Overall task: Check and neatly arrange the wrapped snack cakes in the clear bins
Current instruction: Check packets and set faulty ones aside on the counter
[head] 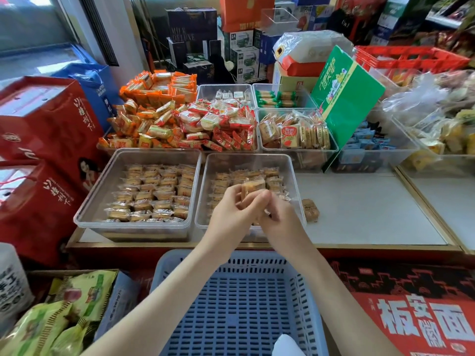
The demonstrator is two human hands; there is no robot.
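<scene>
Two clear bins stand side by side on the counter. The left bin (pixel 90 201) holds neat rows of wrapped snack cakes (pixel 151 194). The right bin (pixel 295 176) holds more cakes, less tidy. Over the right bin my left hand (pixel 231 211) and my right hand (pixel 277 214) meet and together hold one wrapped cake (pixel 253 186), fingers curled round its wrapper. One loose wrapped cake (pixel 309 210) lies on the counter just right of the right bin.
A blue plastic basket (pixel 239 299) sits below the counter in front of me. Behind the bins are heaps of orange and red snack packs (pixel 180 122), more clear bins (pixel 295 134) and a green box (pixel 344 98). Red gift bags (pixel 43 150) stand at the left. Bare counter (pixel 359 206) lies right.
</scene>
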